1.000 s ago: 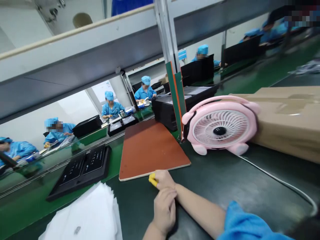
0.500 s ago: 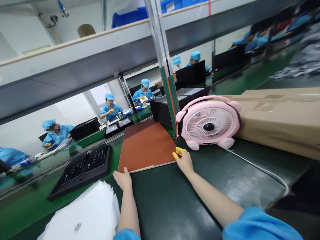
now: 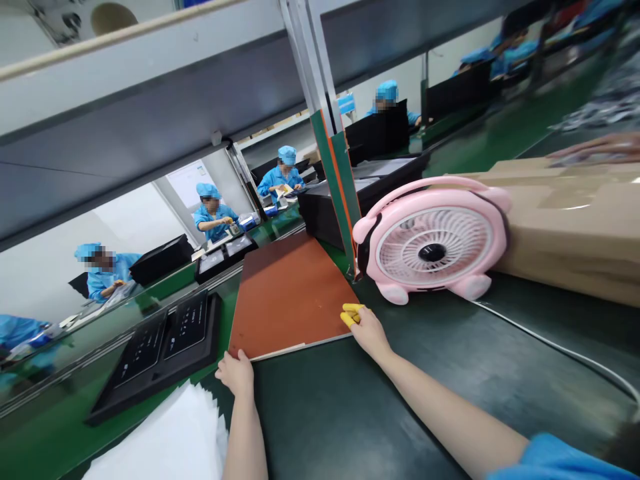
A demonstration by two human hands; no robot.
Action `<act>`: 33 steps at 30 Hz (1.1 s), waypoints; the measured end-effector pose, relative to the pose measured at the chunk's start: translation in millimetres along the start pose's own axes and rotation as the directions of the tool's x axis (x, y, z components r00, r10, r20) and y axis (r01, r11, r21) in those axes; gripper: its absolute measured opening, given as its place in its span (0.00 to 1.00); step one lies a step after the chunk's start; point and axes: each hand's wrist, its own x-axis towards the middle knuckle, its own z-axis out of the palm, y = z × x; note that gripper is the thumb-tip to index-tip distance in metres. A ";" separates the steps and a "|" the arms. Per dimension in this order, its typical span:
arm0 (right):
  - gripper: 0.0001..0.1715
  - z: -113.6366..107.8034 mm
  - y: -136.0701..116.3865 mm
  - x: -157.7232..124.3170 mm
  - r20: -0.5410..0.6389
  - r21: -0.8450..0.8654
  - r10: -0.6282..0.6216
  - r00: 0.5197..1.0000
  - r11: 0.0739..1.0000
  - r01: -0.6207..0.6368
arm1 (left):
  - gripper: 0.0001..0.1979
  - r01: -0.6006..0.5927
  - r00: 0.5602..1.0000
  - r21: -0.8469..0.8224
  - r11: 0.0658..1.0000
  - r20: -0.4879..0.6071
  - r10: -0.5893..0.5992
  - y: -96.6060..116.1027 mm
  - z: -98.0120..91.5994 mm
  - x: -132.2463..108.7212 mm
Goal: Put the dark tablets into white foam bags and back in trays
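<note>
A flat reddish-brown board lies on the dark green table. My left hand is at its near left corner, fingers curled against the edge. At the near right corner is my right hand, with yellow covers on some fingertips, its fingers bent over the board's edge. Left of the board, a black tray holds two dark panels. A stack of white sheets lies beside my left forearm.
A pink fan with a white cord stands right of a metal post. Behind it lies a large cardboard box, with another person's hand above it. Several people in blue work across the line. A shelf hangs overhead.
The view has shifted slightly, so the fan and box appear larger and further right. Another person's hand has appeared above the box. Both my hands remain at the board's near corners.
</note>
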 end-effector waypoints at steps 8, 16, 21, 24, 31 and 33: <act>0.13 -3.8 -6.1 2.3 0.030 0.059 0.034 0.999 0.998 -0.036 | 0.25 0.006 1.000 -0.001 1.000 0.005 -0.006 4.6 -11.2 -6.0; 0.14 -5.4 -10.9 1.6 0.034 0.101 0.082 0.996 0.991 -0.085 | 0.30 0.029 0.999 -0.020 0.999 0.019 -0.029 9.6 -10.9 -8.1; 0.14 -7.0 -13.5 3.0 0.008 0.097 0.126 0.992 0.987 -0.126 | 0.29 0.043 0.998 -0.010 0.999 0.049 -0.042 9.7 -12.9 -6.2; 0.15 -10.8 -12.5 4.8 -0.020 0.074 0.175 0.984 0.982 -0.173 | 0.28 0.072 0.997 0.005 0.997 0.042 -0.072 7.1 -14.9 -11.0; 0.18 -29.1 -8.8 10.7 -0.108 -0.011 0.253 0.961 0.967 -0.256 | 0.27 0.085 0.994 0.040 0.996 0.058 -0.087 1.3 -28.8 -42.5; 0.17 -33.9 -7.2 12.4 -0.120 -0.017 0.262 0.958 0.964 -0.266 | 0.27 0.076 0.993 0.051 0.996 0.086 -0.080 0.6 -34.3 -52.5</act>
